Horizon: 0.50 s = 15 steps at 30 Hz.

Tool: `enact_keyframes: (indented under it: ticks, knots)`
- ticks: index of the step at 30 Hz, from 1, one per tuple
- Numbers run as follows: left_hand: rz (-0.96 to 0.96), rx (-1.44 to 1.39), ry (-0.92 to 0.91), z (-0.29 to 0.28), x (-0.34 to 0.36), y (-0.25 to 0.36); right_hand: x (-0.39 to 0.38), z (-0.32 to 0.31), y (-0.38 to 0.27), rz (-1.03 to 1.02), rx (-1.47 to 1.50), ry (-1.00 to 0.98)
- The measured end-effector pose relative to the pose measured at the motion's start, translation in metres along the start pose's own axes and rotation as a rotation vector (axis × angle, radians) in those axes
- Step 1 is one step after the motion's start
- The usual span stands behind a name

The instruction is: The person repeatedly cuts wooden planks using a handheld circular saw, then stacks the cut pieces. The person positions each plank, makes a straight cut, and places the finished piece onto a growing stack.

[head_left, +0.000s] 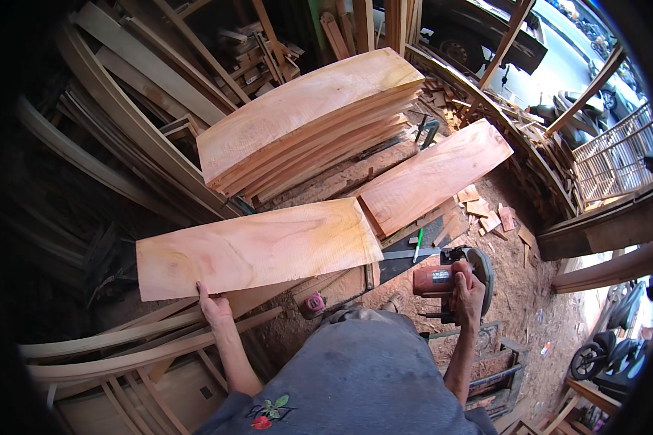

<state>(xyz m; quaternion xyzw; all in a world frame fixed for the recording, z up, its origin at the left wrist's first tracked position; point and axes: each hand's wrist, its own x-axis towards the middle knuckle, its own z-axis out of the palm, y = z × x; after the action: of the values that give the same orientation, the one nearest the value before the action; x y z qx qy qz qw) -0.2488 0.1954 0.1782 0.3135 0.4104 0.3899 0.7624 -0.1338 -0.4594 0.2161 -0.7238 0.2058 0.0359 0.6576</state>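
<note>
My left hand (214, 308) grips the near edge of a wide wooden board (261, 250), close to its left end. The fingers go under the board and are partly hidden. On the right, my right hand (469, 293) is closed round the handle of a red circular saw (434, 280), held apart from the board's right end. A second board (435, 177) lies beyond that end. Between the boards and the saw are a metal ruler (403, 254) and a green marker (419, 245). A pink tape measure (314, 303) sits close in front of me.
A tall stack of boards (308, 116) stands behind. Long planks (138, 116) lean at the left, and curved wooden frames (123, 355) lie at the lower left. Offcuts (486, 214) litter the sawdust-covered floor (530, 312). A motorcycle (606, 355) is parked at the far right.
</note>
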Motion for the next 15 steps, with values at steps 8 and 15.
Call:
enact_keyframes:
  ticks: [8,15]
  knots:
    - [-0.31,-0.198,0.316,-0.052,0.014,-0.164,-0.008,-0.009,0.006,-0.074,-0.143,0.04]
    - [-0.507,-0.192,0.411,-0.084,0.003,-0.24,-0.016,-0.009,0.013,-0.078,-0.145,0.029]
